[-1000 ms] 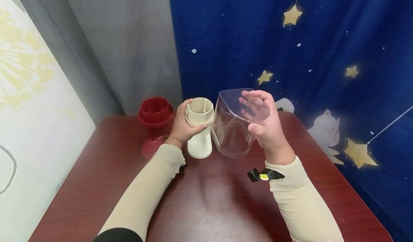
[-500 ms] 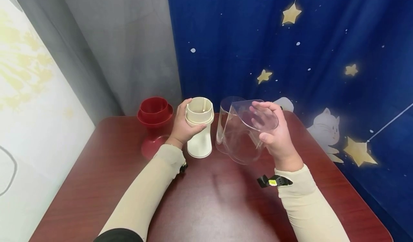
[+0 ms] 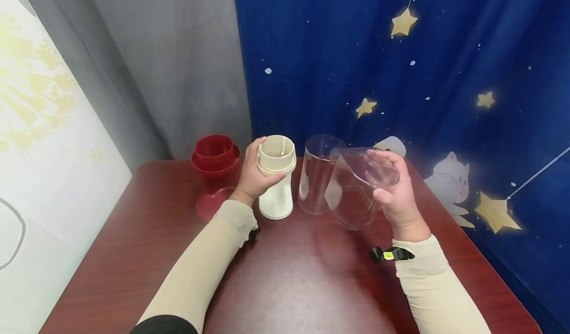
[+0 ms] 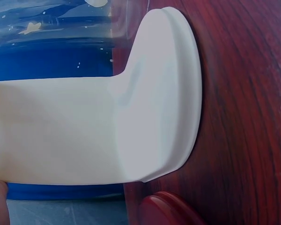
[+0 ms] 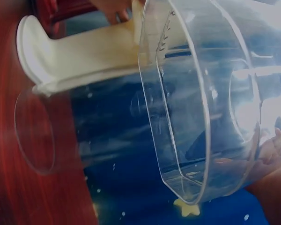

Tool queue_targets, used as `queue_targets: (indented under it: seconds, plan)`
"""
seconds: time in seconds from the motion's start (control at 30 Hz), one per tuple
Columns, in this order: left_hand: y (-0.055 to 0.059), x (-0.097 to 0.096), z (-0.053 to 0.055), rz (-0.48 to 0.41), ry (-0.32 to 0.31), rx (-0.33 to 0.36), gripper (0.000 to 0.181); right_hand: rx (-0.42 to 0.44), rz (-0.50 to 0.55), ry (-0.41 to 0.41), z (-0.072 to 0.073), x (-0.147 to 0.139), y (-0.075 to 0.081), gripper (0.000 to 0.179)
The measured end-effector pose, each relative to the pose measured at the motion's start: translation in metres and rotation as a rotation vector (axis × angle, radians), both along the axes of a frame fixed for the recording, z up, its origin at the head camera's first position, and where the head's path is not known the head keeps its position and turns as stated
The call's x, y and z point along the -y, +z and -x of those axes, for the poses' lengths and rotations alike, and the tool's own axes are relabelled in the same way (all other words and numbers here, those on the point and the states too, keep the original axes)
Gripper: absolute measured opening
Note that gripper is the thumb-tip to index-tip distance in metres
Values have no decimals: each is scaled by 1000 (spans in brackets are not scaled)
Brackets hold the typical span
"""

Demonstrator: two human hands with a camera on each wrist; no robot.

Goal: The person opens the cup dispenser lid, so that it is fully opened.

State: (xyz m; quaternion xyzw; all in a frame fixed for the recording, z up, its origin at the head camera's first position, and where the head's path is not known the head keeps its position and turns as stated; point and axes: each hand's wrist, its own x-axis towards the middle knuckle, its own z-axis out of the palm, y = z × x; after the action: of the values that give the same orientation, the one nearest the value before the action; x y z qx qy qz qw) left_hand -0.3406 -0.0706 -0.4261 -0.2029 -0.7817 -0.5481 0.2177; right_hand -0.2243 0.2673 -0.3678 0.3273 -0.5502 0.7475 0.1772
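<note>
In the head view my left hand [image 3: 254, 175] grips the upper collar of a cream plastic stand [image 3: 277, 200], which is upright with an open round top and a flared foot. That flared foot [image 4: 154, 93] fills the left wrist view and rests on the table. My right hand [image 3: 396, 190] holds a clear plastic container [image 3: 354, 200] around one end, tilted and raised above the table. Its wide rim [image 5: 203, 108] shows close up in the right wrist view. Between the two stands a clear open cylinder [image 3: 311, 185], partly overlapped by the container.
Left of the cream stand is a red plastic stand [image 3: 215, 163] of similar shape, partly behind my left hand. Everything rests near the far edge of a dark red wooden table [image 3: 285, 284]. A blue star-patterned curtain [image 3: 325, 52] hangs just behind it.
My right hand has moved right and down with the clear container, uncovering the clear cylinder beside the cream stand. My left hand keeps its grip in the same place.
</note>
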Motion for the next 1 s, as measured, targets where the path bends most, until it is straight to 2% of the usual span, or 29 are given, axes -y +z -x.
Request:
queue_targets:
  seconds: [0.27, 0.53, 0.77, 1.0]
  plan:
    - [-2, 0, -1, -12, -10, -2, 109, 56, -12, -91, 6, -15, -15, 65]
    - [-1, -1, -1, -13, -8, 15, 108, 127, -76, -234, 13, -25, -26, 72]
    - [0, -2, -1, -9, -6, 14, 108, 171, -53, -310, 23, -30, -38, 67]
    - [0, -1, -2, -13, -6, 15, 109, 242, -174, -418, 38, -35, -49, 67]
